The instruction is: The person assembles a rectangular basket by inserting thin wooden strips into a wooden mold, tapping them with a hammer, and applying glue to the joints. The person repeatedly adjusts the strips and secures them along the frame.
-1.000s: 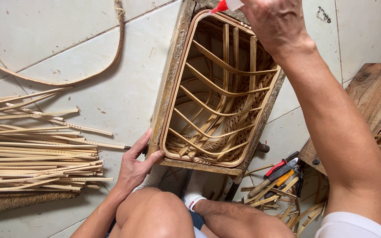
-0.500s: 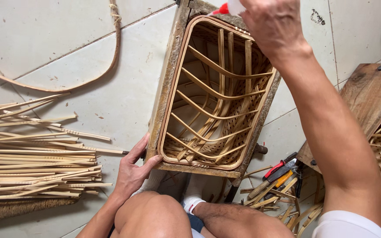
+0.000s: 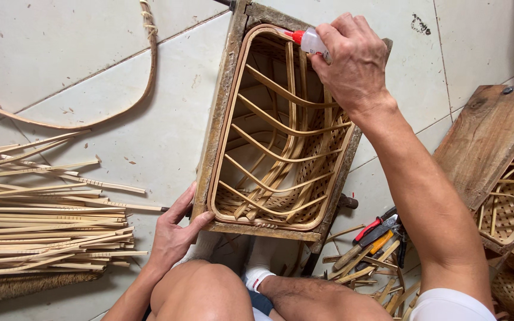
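Bamboo strips are forming the curved ribs of the basket [image 3: 281,142] sitting inside a rectangular wooden frame [image 3: 224,107] on the tiled floor [image 3: 60,53], right in front of your knees. Your right hand [image 3: 352,62] is clenching a small clear glue bottle [image 3: 312,41] with a red nozzle, and that nozzle is pointing at the basket's far rim, near the top corner of the frame. Your left hand [image 3: 176,235] is gripping the near left corner of the frame, thumb lying along its top edge and fingers wrapping the outer side. A loose pile of split bamboo strips [image 3: 43,214] is lying on the floor to your left, and a long bent strip [image 3: 132,101] is curving across the tiles beyond it. To your right, pliers with red and orange handles [image 3: 373,235] are resting among offcuts, just beside a second wooden frame [image 3: 489,137] that is holding another partly woven basket [image 3: 513,196].
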